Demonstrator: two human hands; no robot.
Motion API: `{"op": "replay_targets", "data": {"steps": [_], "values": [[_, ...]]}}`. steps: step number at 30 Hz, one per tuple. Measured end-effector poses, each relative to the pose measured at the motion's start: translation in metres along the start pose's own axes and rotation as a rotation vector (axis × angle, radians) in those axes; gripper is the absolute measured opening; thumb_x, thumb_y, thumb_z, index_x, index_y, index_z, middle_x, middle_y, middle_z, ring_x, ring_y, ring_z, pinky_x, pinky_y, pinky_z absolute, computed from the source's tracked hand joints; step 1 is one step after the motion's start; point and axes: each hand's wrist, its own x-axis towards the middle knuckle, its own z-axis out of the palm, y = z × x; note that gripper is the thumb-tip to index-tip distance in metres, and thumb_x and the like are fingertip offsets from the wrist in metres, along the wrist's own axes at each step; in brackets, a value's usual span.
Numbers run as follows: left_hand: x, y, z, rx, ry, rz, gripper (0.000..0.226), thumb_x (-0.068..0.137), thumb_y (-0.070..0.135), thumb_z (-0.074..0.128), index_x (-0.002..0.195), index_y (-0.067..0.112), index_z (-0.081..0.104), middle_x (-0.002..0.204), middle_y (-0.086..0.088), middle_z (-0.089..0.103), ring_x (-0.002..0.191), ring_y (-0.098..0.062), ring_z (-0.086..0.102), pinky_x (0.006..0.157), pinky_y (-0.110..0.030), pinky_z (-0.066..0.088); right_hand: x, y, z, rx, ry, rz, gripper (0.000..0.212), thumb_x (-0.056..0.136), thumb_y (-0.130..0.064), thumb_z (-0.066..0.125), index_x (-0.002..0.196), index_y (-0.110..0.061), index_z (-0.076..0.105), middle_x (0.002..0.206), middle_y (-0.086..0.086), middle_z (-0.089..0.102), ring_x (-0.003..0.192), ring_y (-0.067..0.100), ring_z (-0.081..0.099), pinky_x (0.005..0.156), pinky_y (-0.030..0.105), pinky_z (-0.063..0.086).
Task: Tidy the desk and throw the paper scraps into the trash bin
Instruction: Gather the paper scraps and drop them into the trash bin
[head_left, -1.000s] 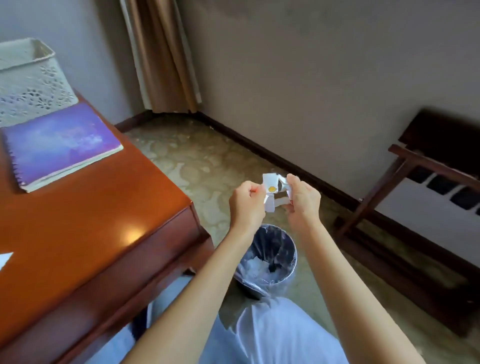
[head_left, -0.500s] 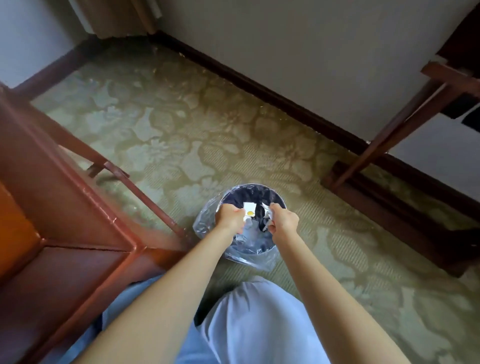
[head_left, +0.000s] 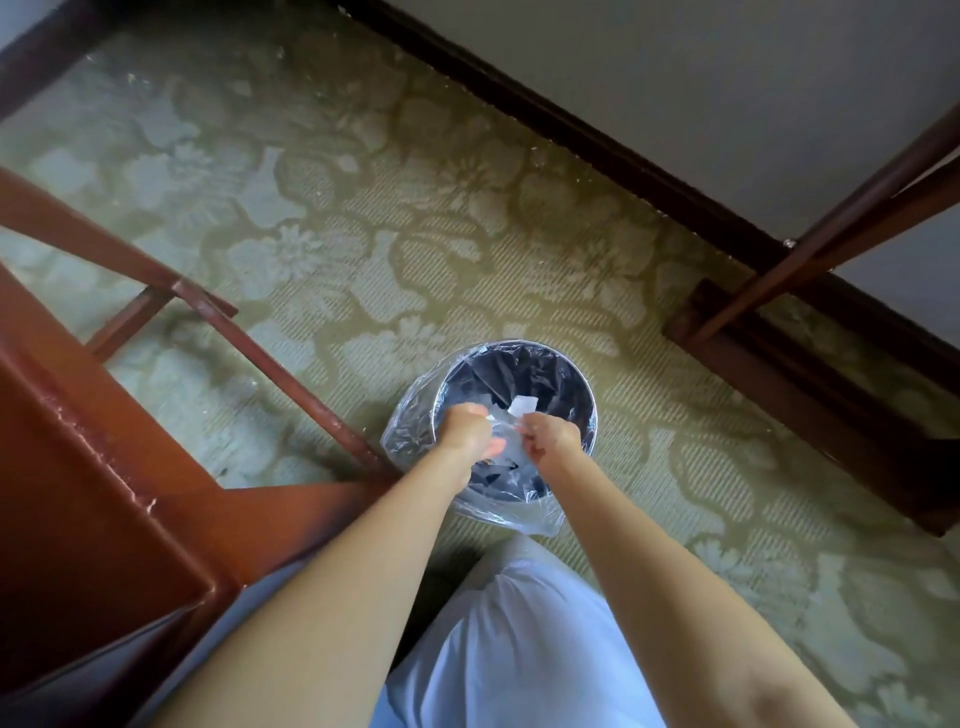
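Note:
Both my hands hang over the round trash bin (head_left: 584, 387) on the carpet, which has a dark inside and a clear plastic liner. My left hand (head_left: 466, 430) has its fingers curled, with a small white bit of paper at the fingertips. My right hand (head_left: 553, 437) is curled the same way beside it. A white paper scrap (head_left: 522, 404) sticks out just past its fingertips, above the bin's opening. More pale scraps lie inside the bin, partly hidden by my hands.
The red-brown wooden desk (head_left: 93, 467) fills the left side, and its leg brace (head_left: 291, 371) runs down close to the bin. A dark wooden rack (head_left: 810, 374) stands at the right along the wall. Patterned green carpet surrounds the bin. My pale-clothed knee (head_left: 519, 649) is below.
My view has tipped down from the desk top to the floor. Both hands have dropped with the paper from chest height to just above the bin's opening, and the paper now looks split between them.

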Motion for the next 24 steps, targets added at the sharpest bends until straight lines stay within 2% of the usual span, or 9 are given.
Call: {"op": "replay_targets", "data": {"steps": [4, 8, 11, 13, 14, 16, 18, 20, 24], "values": [[-0.004, -0.004, -0.006, 0.008, -0.076, -0.016, 0.047, 0.098, -0.003, 0.025, 0.142, 0.010, 0.034, 0.143, -0.018, 0.041, 0.104, -0.031, 0.058, 0.091, -0.032, 0.048, 0.000, 0.001, 0.002, 0.029, -0.018, 0.015, 0.021, 0.090, 0.001, 0.053, 0.071, -0.006, 0.051, 0.063, 0.007, 0.044, 0.054, 0.014, 0.041, 0.050, 0.020, 0.039], [-0.015, -0.004, -0.010, 0.080, -0.126, -0.003, 0.045, 0.098, 0.000, 0.030, 0.142, 0.013, 0.034, 0.137, -0.018, 0.048, 0.099, -0.026, 0.056, 0.089, -0.032, 0.048, -0.008, -0.003, 0.001, -0.145, 0.014, -0.046, 0.029, 0.091, -0.002, 0.045, 0.064, -0.013, 0.041, 0.059, 0.004, 0.033, 0.051, 0.016, 0.027, 0.049, 0.025, 0.026], [-0.028, -0.001, -0.015, 0.144, -0.077, 0.047, 0.043, 0.096, 0.000, 0.032, 0.137, 0.009, 0.041, 0.127, -0.018, 0.053, 0.093, -0.025, 0.055, 0.085, -0.033, 0.047, -0.026, -0.007, -0.002, -0.292, 0.056, -0.154, 0.033, 0.089, -0.001, 0.040, 0.059, -0.015, 0.039, 0.059, 0.003, 0.033, 0.050, 0.017, 0.025, 0.048, 0.025, 0.024], [-0.044, 0.005, -0.017, 0.232, -0.030, 0.141, 0.036, 0.093, 0.002, 0.034, 0.122, 0.011, 0.053, 0.112, -0.014, 0.055, 0.087, -0.025, 0.052, 0.079, -0.035, 0.046, -0.044, -0.011, -0.003, -0.394, 0.093, -0.280, 0.032, 0.086, 0.001, 0.038, 0.057, -0.014, 0.040, 0.056, 0.002, 0.033, 0.049, 0.017, 0.025, 0.046, 0.025, 0.022], [-0.053, 0.010, -0.019, 0.285, -0.005, 0.203, 0.029, 0.091, 0.002, 0.035, 0.104, 0.015, 0.058, 0.103, -0.012, 0.053, 0.083, -0.023, 0.050, 0.075, -0.033, 0.043, -0.055, -0.015, -0.004, -0.455, 0.117, -0.351, 0.031, 0.084, 0.001, 0.038, 0.056, -0.014, 0.040, 0.054, 0.002, 0.034, 0.049, 0.018, 0.027, 0.046, 0.025, 0.022], [-0.077, 0.022, -0.025, 0.406, 0.054, 0.330, 0.026, 0.090, 0.003, 0.036, 0.081, 0.021, 0.052, 0.096, -0.012, 0.050, 0.083, -0.023, 0.050, 0.074, -0.032, 0.042, -0.083, -0.023, -0.003, -0.569, 0.152, -0.503, 0.027, 0.082, -0.001, 0.038, 0.058, -0.011, 0.045, 0.058, 0.006, 0.043, 0.054, 0.024, 0.037, 0.052, 0.026, 0.027], [-0.108, 0.034, -0.033, 0.504, 0.111, 0.461, 0.027, 0.092, 0.005, 0.037, 0.105, 0.014, 0.060, 0.110, -0.014, 0.059, 0.104, -0.028, 0.055, 0.089, -0.034, 0.045, -0.117, -0.032, -0.001, -0.623, 0.179, -0.653, 0.024, 0.087, -0.005, 0.039, 0.086, -0.007, 0.063, 0.086, 0.012, 0.062, 0.082, 0.031, 0.055, 0.069, 0.030, 0.039], [-0.144, 0.047, -0.045, 0.525, 0.169, 0.594, 0.034, 0.095, 0.008, 0.037, 0.124, 0.010, 0.055, 0.126, -0.010, 0.059, 0.118, -0.026, 0.052, 0.097, -0.033, 0.042, -0.155, -0.042, 0.002, -0.632, 0.207, -0.824, 0.030, 0.090, -0.009, 0.040, 0.109, -0.008, 0.063, 0.113, 0.010, 0.064, 0.108, 0.028, 0.055, 0.085, 0.030, 0.041], [-0.227, 0.062, -0.081, 0.486, 0.332, 0.874, 0.036, 0.095, 0.011, 0.036, 0.126, 0.013, 0.054, 0.125, -0.006, 0.062, 0.118, -0.024, 0.052, 0.097, -0.030, 0.040, -0.239, -0.054, 0.008, -0.596, 0.220, -1.164, 0.028, 0.091, -0.011, 0.042, 0.109, -0.010, 0.063, 0.118, 0.009, 0.062, 0.108, 0.024, 0.057, 0.086, 0.027, 0.038]]}}
